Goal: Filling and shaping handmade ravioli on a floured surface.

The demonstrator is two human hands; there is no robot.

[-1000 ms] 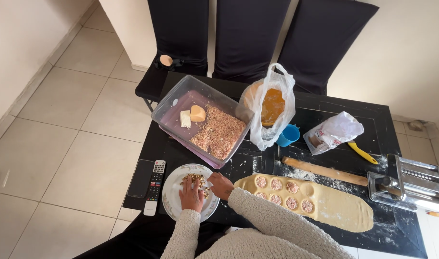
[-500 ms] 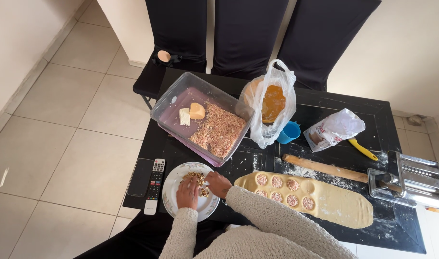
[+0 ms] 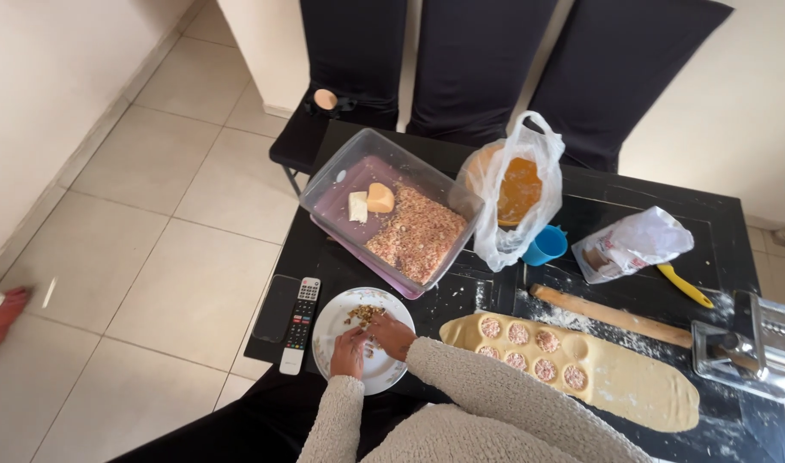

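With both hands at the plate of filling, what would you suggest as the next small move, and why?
Probably carry the pinch of filling across to the empty hollow in the dough sheet. Both the left hand and right hand are gathering mince on the white plate, and the neighbouring hollows already hold filling, while that one looks bare.

Glossy black table, wooden rolling pin, clear plastic tub.

Tight quarters at the lower centre of the frame.
The clear plastic tub of crumbly filling blocks above the round white plate, the grey remote control hems the left, the long pale dough sheet crowds the right; bare black tabletop shows between tub and dough.
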